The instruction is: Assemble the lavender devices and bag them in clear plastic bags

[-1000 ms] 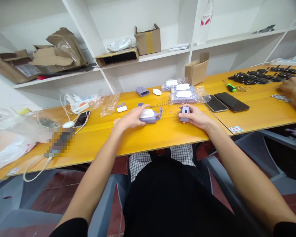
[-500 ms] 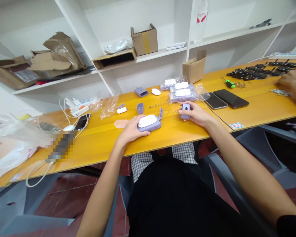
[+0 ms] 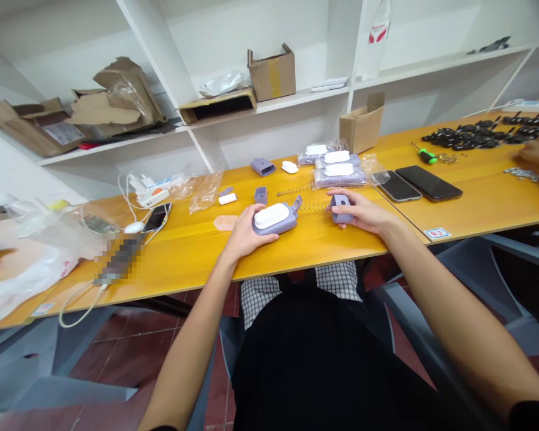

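Jutting from left hand (image 3: 246,237): lilac case (image 3: 275,221)

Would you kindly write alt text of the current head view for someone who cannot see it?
A person's left hand grips a purple-and-white case on a yellow-brown table while the right hand holds a smaller purple part. Coiled springs lie nearby, bagged units behind, and two phones to the right.

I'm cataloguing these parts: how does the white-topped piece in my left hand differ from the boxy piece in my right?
The white-topped piece is larger and longer; the boxy piece is smaller. The white-topped piece bears a white oval top; the boxy piece shows a dark hole and no white. Both have purplish-grey bodies and are held.
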A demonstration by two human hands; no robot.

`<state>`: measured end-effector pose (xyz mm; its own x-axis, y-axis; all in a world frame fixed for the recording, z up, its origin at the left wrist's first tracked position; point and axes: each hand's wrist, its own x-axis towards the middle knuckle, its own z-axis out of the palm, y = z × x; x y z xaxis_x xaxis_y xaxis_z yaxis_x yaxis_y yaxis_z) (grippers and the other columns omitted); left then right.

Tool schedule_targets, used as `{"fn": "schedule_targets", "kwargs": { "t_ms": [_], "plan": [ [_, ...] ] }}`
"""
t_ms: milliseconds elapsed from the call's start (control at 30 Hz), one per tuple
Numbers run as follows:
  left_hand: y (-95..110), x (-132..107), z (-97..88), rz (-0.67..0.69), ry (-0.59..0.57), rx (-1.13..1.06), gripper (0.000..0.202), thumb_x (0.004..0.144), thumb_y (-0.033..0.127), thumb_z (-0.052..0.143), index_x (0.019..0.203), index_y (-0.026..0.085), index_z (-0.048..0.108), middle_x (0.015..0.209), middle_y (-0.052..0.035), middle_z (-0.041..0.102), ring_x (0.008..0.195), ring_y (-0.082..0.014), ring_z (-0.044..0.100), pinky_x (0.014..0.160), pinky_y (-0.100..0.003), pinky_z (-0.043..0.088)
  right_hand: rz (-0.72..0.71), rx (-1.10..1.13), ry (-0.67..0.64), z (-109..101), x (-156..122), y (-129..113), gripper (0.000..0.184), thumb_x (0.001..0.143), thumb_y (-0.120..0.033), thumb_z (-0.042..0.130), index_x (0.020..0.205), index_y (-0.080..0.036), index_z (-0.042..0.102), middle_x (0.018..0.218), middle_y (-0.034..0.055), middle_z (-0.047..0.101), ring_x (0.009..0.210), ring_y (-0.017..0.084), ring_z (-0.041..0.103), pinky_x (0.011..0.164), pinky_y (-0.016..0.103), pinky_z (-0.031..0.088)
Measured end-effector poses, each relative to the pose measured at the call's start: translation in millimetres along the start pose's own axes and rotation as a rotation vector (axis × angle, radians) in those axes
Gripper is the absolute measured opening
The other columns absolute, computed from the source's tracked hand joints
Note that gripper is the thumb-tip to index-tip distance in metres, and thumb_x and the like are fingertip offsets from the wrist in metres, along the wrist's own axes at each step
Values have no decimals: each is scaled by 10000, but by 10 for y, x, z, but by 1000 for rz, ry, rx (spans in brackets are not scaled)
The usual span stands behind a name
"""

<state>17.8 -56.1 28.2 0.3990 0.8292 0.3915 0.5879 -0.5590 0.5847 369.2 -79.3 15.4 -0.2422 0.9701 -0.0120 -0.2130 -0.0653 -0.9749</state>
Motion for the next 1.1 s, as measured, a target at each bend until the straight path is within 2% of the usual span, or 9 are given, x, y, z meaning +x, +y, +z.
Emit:
{"fn": "schedule_targets", "kwargs": {
  "t_ms": [433, 700, 967, 1100],
  "plan": [
    [-5, -6, -6, 25, 35, 1, 771, 654, 392, 952, 1305, 246, 566, 1351, -115, 650, 1266, -359, 609, 1104, -554, 458, -195, 12, 120, -57, 39, -55, 488, 714, -385, 932, 1112, -307, 659, 963, 24, 642, 702, 172, 593, 502, 310, 483],
    [19, 5, -16, 26, 110, -106, 784, 639, 416, 959, 1298, 249, 568, 1350, -111, 652, 1256, -348, 615, 1107, -541, 459, -88, 35, 28, 6, -9, -73, 559, 717, -352, 930, 1184, -294, 629, 1008, 43, 667, 679, 165, 603, 501, 306, 458],
    [6, 7, -14, 36, 112, -121, 774, 635, 397, 968, 1283, 244, 575, 1340, -119, 650, 1250, -344, 616, 1109, -551, 462, -69, 69, 7, -5, -42, -106, 547, 727, -317, 901, 1203, -291, 632, 995, 51, 709, 656, 159, 603, 489, 285, 421],
    [13, 1, -10, 64, 93, -119, 793, 620, 403, 975, 1287, 247, 577, 1335, -111, 660, 1246, -347, 628, 1106, -567, 476, -37, 39, -52, -40, -31, -73, 597, 733, -325, 904, 1249, -287, 607, 989, 50, 705, 648, 154, 605, 480, 274, 431]
  ]
}}
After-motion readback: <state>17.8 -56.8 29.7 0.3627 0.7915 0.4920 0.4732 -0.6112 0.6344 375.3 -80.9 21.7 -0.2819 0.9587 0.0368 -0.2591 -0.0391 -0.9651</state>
